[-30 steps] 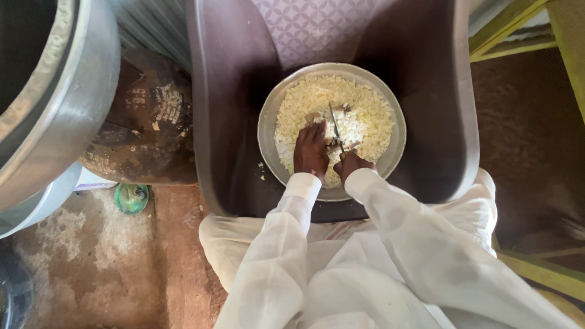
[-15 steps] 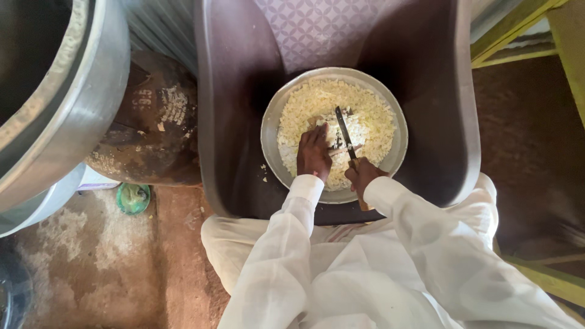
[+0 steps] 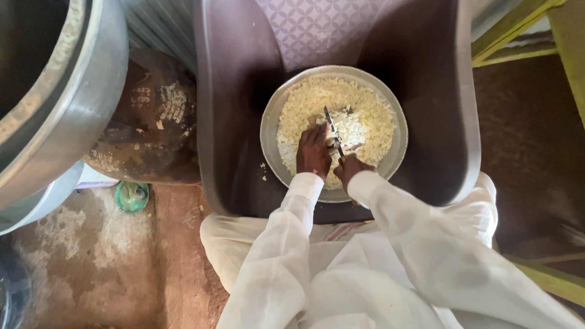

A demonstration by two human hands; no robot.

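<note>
Head view. A round metal bowl of chopped white pieces sits in a dark plastic tub, close to the tub's near wall, with bare tub floor beyond its far rim. The right hand has its fingers closed around a knife, blade over the pieces. The left hand rests fingers-down on the pieces just beside the blade. To the left: a large metal pot, a dark round block and a small green package on the floor.
</note>
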